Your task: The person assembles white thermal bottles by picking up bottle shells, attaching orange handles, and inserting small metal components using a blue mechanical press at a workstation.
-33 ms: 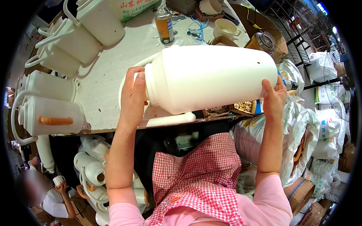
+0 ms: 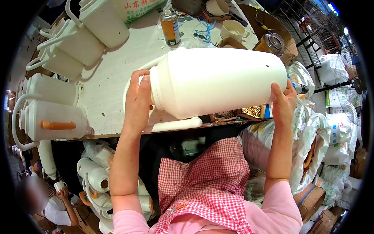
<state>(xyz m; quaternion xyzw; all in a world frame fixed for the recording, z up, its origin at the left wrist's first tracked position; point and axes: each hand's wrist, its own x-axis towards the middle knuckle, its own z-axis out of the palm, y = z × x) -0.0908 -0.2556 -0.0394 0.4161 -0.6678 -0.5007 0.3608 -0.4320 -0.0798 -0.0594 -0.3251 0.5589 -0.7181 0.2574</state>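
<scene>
A large white thermos jug body (image 2: 224, 80) is held on its side above the front of the table, its neck to the left and its base to the right. My left hand (image 2: 137, 99) is closed round the neck, thumb toward me. At the base end, my right hand (image 2: 283, 101) grips the lower edge with its thumb on the wall. A small dark spot shows near the base. The jug's white side handle (image 2: 175, 124) juts out on the near side, and a white carrying loop (image 2: 126, 93) shows behind my left hand.
Several white jugs (image 2: 54, 117) line the table's left side. A spray can (image 2: 170, 28), a cream mug (image 2: 233, 30) and a lidded jar (image 2: 269, 43) stand at the back. White sacks (image 2: 259, 144) lie at right. Below left are more jug parts (image 2: 95, 175) and a person (image 2: 58, 210) holding a white piece.
</scene>
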